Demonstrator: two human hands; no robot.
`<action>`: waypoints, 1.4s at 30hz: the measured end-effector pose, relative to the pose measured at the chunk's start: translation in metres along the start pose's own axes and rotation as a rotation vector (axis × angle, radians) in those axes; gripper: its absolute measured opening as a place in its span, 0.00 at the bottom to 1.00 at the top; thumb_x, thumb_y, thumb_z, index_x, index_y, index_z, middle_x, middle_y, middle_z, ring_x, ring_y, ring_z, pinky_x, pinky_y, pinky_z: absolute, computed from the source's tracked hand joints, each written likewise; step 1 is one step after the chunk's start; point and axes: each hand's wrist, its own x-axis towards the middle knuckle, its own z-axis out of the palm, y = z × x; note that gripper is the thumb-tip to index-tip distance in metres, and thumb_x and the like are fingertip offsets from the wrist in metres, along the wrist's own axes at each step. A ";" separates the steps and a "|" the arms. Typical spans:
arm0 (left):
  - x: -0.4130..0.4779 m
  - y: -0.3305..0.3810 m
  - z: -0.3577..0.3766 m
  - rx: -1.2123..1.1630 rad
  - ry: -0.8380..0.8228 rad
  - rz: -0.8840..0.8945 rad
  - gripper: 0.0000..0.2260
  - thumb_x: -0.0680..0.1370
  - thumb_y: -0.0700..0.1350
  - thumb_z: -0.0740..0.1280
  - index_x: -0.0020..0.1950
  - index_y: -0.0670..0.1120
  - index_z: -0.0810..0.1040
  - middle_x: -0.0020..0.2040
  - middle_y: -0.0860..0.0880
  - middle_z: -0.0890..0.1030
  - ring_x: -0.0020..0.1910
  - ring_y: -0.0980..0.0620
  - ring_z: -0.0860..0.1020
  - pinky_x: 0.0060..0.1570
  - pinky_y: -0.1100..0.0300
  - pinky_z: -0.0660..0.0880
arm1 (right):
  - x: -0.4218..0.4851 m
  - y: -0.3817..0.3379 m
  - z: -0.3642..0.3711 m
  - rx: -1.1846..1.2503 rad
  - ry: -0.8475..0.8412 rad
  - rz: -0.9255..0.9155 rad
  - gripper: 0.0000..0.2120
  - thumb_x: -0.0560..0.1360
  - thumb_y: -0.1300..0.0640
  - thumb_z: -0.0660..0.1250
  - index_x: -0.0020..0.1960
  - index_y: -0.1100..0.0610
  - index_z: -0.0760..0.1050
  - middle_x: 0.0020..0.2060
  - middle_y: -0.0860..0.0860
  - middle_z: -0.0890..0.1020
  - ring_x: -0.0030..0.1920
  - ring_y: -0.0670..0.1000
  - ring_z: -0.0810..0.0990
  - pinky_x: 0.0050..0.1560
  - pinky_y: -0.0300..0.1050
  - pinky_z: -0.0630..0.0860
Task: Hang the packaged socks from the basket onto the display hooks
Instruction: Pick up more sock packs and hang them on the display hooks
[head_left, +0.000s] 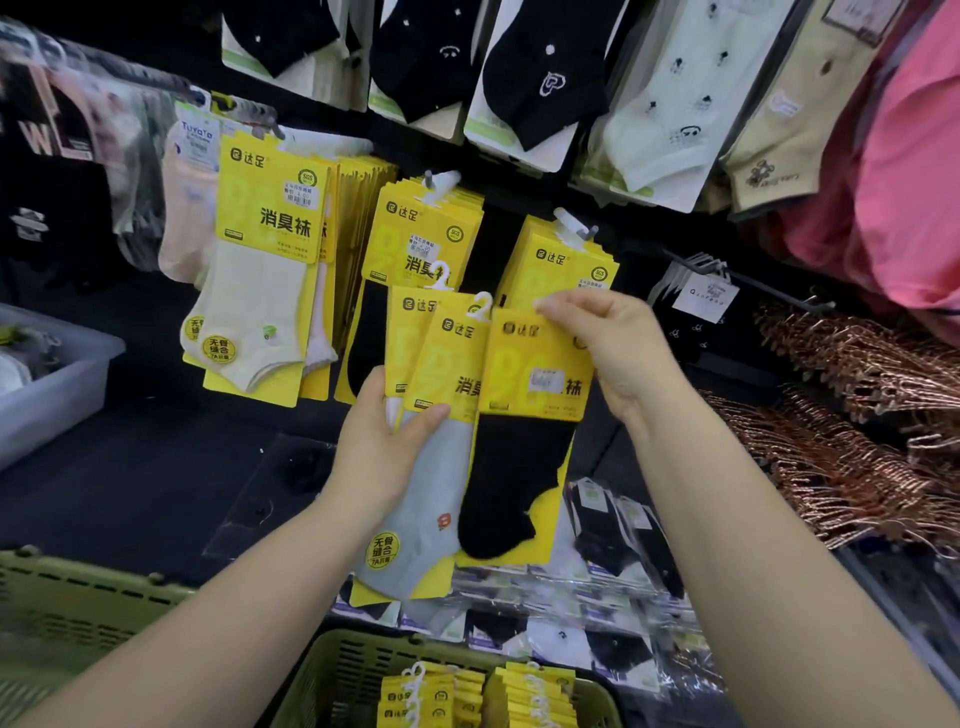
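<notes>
My left hand (382, 436) grips a fanned bunch of yellow sock packs, with a grey-sock pack (431, 483) in front and another behind it. My right hand (605, 348) pinches the top edge of a black-sock pack (524, 447) beside that bunch. Behind them, rows of the same yellow packs hang on display hooks: a white-sock row (260, 291), a middle row (415, 234) and a right row (566, 260). The green basket (332, 675) below holds several more yellow packs (478, 696).
Black and white sock packs hang on the upper rail (524, 78). A grey bin (57, 384) stands at the left. Copper-coloured hangers (857, 426) are piled at the right, pink cloth above them. Wrapped socks (613, 530) lie on the shelf below.
</notes>
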 end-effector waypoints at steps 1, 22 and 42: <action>0.001 -0.001 -0.003 0.000 0.019 -0.004 0.12 0.76 0.42 0.70 0.58 0.49 0.74 0.52 0.55 0.80 0.51 0.61 0.77 0.44 0.68 0.71 | 0.007 -0.004 -0.004 -0.015 0.060 -0.033 0.05 0.73 0.58 0.72 0.38 0.53 0.82 0.31 0.43 0.83 0.32 0.38 0.80 0.34 0.31 0.74; 0.000 -0.016 -0.013 -0.010 0.001 -0.112 0.10 0.76 0.43 0.69 0.56 0.52 0.75 0.52 0.53 0.81 0.52 0.56 0.79 0.45 0.62 0.74 | 0.043 0.037 0.018 -0.632 0.656 -0.393 0.10 0.73 0.61 0.67 0.54 0.55 0.77 0.60 0.55 0.71 0.59 0.56 0.70 0.62 0.45 0.63; 0.013 -0.009 -0.014 -0.039 -0.010 -0.112 0.09 0.76 0.45 0.69 0.53 0.57 0.75 0.52 0.54 0.82 0.52 0.55 0.81 0.46 0.59 0.77 | 0.082 0.029 0.027 -0.841 0.064 -0.123 0.16 0.80 0.54 0.59 0.67 0.55 0.71 0.73 0.55 0.64 0.71 0.58 0.63 0.70 0.53 0.62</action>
